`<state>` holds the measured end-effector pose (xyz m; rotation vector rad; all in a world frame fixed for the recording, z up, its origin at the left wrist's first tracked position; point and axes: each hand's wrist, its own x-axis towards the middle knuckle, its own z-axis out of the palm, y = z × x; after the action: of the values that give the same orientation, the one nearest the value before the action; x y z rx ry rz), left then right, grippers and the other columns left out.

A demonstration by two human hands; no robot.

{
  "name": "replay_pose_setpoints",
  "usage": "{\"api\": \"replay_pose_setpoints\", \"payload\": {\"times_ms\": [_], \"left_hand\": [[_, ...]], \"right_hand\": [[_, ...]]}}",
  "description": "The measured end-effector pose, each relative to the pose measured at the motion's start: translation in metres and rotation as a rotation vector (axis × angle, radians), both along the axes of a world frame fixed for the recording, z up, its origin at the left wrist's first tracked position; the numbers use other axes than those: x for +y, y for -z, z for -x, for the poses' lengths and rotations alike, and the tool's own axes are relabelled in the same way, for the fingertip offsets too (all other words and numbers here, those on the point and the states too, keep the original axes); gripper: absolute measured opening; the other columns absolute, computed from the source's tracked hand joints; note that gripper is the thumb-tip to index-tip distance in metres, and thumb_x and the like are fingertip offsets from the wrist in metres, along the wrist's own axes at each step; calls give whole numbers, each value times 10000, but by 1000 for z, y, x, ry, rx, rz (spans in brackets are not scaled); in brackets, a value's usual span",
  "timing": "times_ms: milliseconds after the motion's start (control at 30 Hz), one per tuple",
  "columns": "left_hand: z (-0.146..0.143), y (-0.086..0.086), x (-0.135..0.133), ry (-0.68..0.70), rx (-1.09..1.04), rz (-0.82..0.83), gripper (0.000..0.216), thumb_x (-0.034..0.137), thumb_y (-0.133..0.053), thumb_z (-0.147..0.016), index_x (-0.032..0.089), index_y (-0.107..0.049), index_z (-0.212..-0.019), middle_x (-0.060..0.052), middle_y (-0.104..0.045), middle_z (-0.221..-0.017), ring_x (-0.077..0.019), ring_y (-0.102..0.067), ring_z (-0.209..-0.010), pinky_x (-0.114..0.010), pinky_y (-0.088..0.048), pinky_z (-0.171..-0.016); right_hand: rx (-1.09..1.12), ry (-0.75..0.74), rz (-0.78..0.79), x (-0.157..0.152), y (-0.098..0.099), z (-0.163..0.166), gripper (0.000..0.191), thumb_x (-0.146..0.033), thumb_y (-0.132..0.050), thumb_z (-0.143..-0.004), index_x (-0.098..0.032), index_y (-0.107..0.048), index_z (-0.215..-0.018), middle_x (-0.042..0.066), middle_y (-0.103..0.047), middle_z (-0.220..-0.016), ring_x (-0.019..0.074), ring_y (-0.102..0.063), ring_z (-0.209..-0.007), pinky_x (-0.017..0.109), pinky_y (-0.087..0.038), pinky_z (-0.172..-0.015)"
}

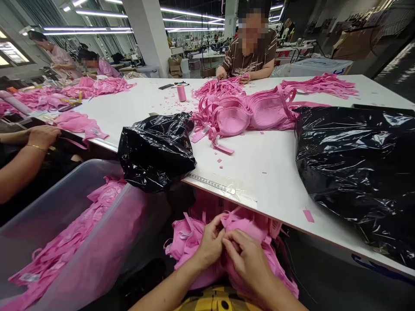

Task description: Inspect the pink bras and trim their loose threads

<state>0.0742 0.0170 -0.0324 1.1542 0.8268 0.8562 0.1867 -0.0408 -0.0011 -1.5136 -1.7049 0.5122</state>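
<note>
Several pink bras [191, 233] lie heaped in my lap, just below the table's front edge. My left hand [210, 242] pinches the edge of one pink bra [243, 223] near a strap. Close beside it, my right hand [248, 255] has its fingers bent and pressed together on the same bra. The two hands nearly touch at the fingertips. What exactly lies between the fingers is too small to make out. Lower parts of the heap are hidden behind my hands and forearms.
A clear plastic bin [94, 166] with pink garments stands at my left. Black plastic bags [155, 151] lie on the white table [269, 181], left and right. A measuring tape [209, 180] runs along its edge. Stacked pink bras [233, 119], a thread spool [181, 93] and co-workers are beyond.
</note>
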Motion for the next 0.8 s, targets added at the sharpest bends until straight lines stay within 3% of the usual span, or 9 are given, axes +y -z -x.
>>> {"api": "replay_pose_setpoints", "payload": {"times_ms": [133,200,300,400,467,600,733,800], "left_hand": [[9,-9,0,-11,-12,91,314,289,-577,-802,161,-573,-1089,-97,-619,-1134,-218,-553,-1083,-347,-394,-987],[13,-9,-1,30,-17,139,339,324,-593,-799,161,-573,-1095,-104,-614,-1149,-220,-560,-1072,-347,-408,-971],[17,-6,-2,67,4,165,376,353,-620,-782,157,-578,-1101,-109,-615,-1149,-219,-569,-1054,-341,-419,-956],[21,-6,-2,83,33,168,406,368,-625,-777,161,-572,-1123,-104,-623,-1124,-211,-582,-1020,-334,-432,-933],[24,-9,-1,143,52,172,445,356,-640,-767,177,-550,-1164,-92,-620,-1119,-200,-591,-990,-331,-439,-919],[28,-13,3,285,97,202,476,322,-666,-746,200,-530,-1186,-77,-626,-1070,-191,-611,-907,-329,-471,-843],[26,-5,4,154,177,69,304,292,-665,-723,153,-632,-991,-73,-640,-987,-208,-582,-947,-309,-452,-860],[23,-1,3,57,200,87,237,312,-625,-749,141,-644,-912,-63,-652,-910,-201,-588,-888,-308,-463,-825]], "right_hand": [[-108,185,-120,-2,1,-35,164,-277,-463,-892,-186,-595,-926,54,-655,-805,168,-606,-687,261,-461,-617],[-245,230,-129,-3,10,-52,278,-317,-497,-867,-171,-588,-1087,101,-676,-943,212,-634,-764,310,-485,-663],[-294,123,58,1,23,-66,409,-351,-525,-834,-121,-580,-1168,148,-687,-991,266,-659,-831,368,-519,-706],[-166,-32,243,9,22,-69,421,-325,-541,-832,-139,-567,-1209,136,-670,-1102,263,-644,-974,374,-509,-833],[-77,-127,290,15,15,-68,356,-291,-528,-848,-188,-591,-1183,101,-662,-1138,243,-636,-1004,356,-499,-857],[1,-218,318,20,2,-69,225,-252,-493,-878,-220,-662,-1022,48,-715,-970,193,-671,-796,279,-512,-692],[-53,-217,284,19,1,-70,185,-236,-510,-877,-211,-687,-922,22,-714,-814,162,-647,-679,240,-475,-624],[-90,-207,239,17,4,-69,199,-248,-503,-888,-203,-697,-872,31,-708,-806,161,-644,-696,242,-472,-636]]}}
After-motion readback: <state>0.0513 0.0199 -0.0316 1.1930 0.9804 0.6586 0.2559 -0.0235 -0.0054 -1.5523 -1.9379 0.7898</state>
